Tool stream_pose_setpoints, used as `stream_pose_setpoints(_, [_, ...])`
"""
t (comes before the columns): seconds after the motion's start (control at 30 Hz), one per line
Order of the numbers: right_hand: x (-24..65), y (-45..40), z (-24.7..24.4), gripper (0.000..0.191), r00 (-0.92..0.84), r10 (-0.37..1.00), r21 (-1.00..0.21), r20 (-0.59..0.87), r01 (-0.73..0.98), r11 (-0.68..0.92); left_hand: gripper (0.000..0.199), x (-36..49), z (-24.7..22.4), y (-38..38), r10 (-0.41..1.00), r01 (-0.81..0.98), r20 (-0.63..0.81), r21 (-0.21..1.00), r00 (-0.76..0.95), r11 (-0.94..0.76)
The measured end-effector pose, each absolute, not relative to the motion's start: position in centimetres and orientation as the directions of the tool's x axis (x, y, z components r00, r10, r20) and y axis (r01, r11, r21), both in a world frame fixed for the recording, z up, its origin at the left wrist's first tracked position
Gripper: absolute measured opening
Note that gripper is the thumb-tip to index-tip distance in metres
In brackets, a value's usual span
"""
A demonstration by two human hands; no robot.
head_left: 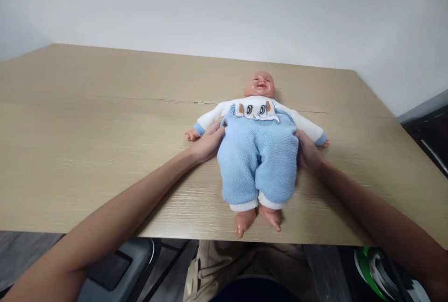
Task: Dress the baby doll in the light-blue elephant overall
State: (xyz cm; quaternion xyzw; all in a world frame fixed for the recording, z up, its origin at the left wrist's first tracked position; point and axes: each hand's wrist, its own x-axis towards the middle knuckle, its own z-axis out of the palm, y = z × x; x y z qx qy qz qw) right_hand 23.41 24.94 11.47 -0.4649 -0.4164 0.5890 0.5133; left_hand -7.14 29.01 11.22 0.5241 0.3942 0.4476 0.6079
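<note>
A baby doll lies on its back on the table, head toward the wall and bare feet near the front edge. It wears a white long-sleeved top and fluffy light blue trousers, with an animal face on the chest. My left hand grips the trousers at the waist on the left side, its fingertips partly hidden by the cloth. On the opposite side, my right hand holds the trousers at the waist, fingers mostly hidden behind the fabric. The doll's arms are spread outward.
The light wooden table reaches back to a white wall. Below its front edge are a grey case on the left and a green and white round object on the right. A black object stands beyond the right edge.
</note>
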Motion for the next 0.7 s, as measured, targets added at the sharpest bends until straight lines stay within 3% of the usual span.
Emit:
stream_pose_setpoints(0.17, [23.6,25.0,12.6,0.02,-0.036,0.996,-0.983,0.083,-0.165,0.076,0.028,-8.4,12.6,29.9,0.939,-0.089,0.094,0.994,0.332,-0.068])
stream_pose_setpoints(0.3, [24.4,25.8,14.0,0.018,-0.078,0.981,-0.984,0.18,-0.019,0.179,0.045,-8.5,14.4,30.7,0.858,0.043,0.226,0.96,0.462,-0.276])
stream_pose_setpoints(0.4, [24.3,26.9,14.0,0.024,-0.027,0.987,-0.984,0.158,0.076,0.159,0.054,-7.7,14.8,30.9,0.867,0.079,0.277,0.938,0.414,-0.338])
stream_pose_setpoints(0.53, [24.6,27.4,12.5,0.051,-0.034,0.992,-0.979,0.123,0.158,0.127,0.053,-8.8,13.7,30.6,0.903,0.185,0.188,0.943,0.386,-0.276])
stream_pose_setpoints(0.7, [26.2,25.8,11.4,0.047,-0.166,0.976,-0.922,0.144,0.336,0.194,0.049,-11.2,12.7,30.2,0.879,0.311,0.098,0.912,0.467,-0.267])
